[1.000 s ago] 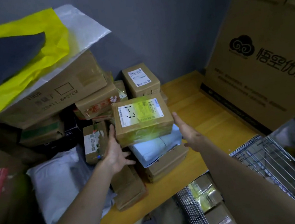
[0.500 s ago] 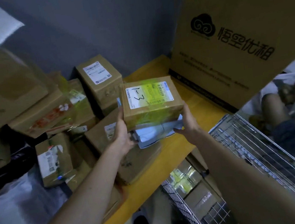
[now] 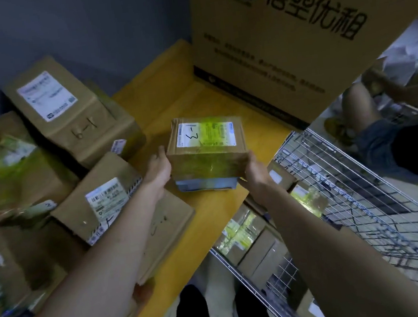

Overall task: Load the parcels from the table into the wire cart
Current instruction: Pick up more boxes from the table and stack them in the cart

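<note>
A small brown parcel (image 3: 209, 155) marked "1-3" on its label is held above the yellow table (image 3: 217, 210), with a pale blue-white soft package (image 3: 206, 185) carried beneath it. My left hand (image 3: 157, 168) grips the stack's left side and my right hand (image 3: 255, 171) grips its right side, fingers underneath. The wire cart (image 3: 351, 193) stands just right of the table's edge, with several brown boxes (image 3: 255, 247) inside. More parcels (image 3: 102, 197) lie heaped on the table's left.
A big printed cardboard carton (image 3: 292, 29) stands at the table's back right, close to the cart. Another person's legs (image 3: 372, 122) are beyond the cart. A grey wall (image 3: 81, 29) backs the table. My feet (image 3: 209, 316) are below the table edge.
Both hands have carried the "1-3" parcel and the soft package off the pile, rightward toward the cart. The view has swung right, so the yellow-wrapped heap is out of sight.
</note>
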